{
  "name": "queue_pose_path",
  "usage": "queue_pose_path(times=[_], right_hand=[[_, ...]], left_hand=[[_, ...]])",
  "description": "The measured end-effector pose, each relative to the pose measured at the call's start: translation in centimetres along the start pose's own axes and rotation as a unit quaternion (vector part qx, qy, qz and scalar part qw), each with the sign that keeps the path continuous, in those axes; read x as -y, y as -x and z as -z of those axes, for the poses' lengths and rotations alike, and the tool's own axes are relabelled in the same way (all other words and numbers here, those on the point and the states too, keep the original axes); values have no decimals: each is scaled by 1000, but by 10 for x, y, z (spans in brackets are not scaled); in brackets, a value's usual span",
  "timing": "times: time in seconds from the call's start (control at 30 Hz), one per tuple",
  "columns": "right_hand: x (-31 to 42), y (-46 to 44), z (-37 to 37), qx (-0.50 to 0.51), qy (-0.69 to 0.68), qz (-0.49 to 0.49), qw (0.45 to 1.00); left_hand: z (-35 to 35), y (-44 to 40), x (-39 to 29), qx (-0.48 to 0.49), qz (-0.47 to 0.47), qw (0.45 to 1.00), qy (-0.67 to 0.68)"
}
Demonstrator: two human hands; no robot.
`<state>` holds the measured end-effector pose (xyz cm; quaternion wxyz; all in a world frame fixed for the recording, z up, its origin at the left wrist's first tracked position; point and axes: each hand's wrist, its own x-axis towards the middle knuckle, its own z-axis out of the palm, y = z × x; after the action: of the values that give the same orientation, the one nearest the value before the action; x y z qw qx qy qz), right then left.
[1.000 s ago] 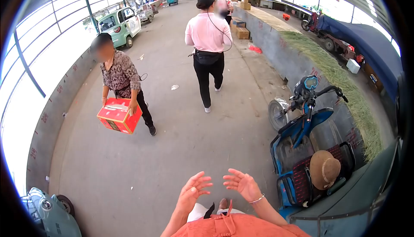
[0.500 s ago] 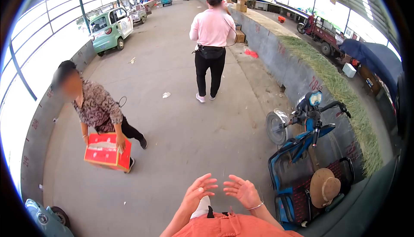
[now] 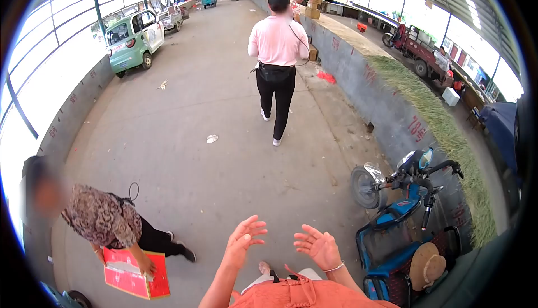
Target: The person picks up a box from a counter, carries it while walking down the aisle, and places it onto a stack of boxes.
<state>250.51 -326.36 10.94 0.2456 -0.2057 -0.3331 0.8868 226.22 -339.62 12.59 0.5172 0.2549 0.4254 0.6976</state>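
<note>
My left hand [image 3: 245, 242] is raised in front of my orange top [image 3: 308, 295], palm turned inward, with its fingers apart and nothing in them. Across a gap from it, my right hand [image 3: 319, 247] is held up too, fingers spread, a thin bracelet on the wrist. Neither hand touches anything. Nearest to the right hand is a blue three-wheeler [image 3: 400, 207] with a straw hat [image 3: 427, 266] on its seat. At the lower left a person in a patterned shirt [image 3: 106, 213] carries a red cardboard box [image 3: 137, 271] in both hands.
Ahead, a person in a pink shirt [image 3: 278, 39] has their back to me. A low concrete wall [image 3: 358, 78] topped with green stalks [image 3: 437, 112] runs along the right. A green-and-white small car [image 3: 131, 39] stands by the left wall. Litter [image 3: 211, 139] lies on the floor.
The person with the red box has come closer, toward the lower left. The pink-shirted person has taken a step. My hands have moved slightly apart, still holding nothing.
</note>
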Motion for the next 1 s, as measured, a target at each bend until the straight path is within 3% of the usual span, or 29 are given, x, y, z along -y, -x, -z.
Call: queue_pose_path(times=[0.43,1.0], right_hand=[[35,-189,30,12,-45,-20,999],[202,-511,72,132,17,-72,988]], left_hand=[[46,-148,-14,-11,24,1000,-6],[62,-437,-80,-160,-74,984,-30]])
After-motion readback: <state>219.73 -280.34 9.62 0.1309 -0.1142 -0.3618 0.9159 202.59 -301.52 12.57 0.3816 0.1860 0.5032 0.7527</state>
